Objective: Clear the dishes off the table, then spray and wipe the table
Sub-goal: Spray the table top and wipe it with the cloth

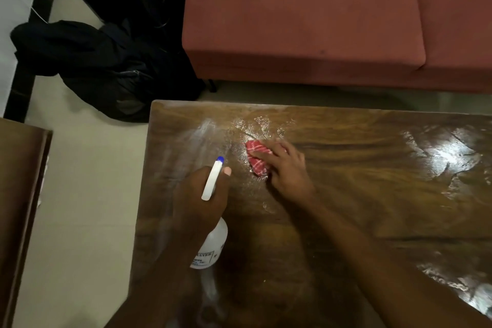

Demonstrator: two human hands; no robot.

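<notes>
The dark wooden table [359, 194] fills the lower right of the head view, its top streaked with wet patches and glare. My left hand [202, 197] grips a white spray bottle [213, 242] over the table's left part, the blue-tipped nozzle [220, 160] pointing away from me. My right hand [287, 165] presses a red cloth with white stripes [257, 158] flat on the wet wood near the far left corner, fingers spread over it. No dishes show on the table.
A red sofa [306, 16] stands just beyond the table's far edge. A black bag and dark clothing [106, 69] lie on the pale floor at the far left. Another brown wooden piece [18, 194] sits at the left edge.
</notes>
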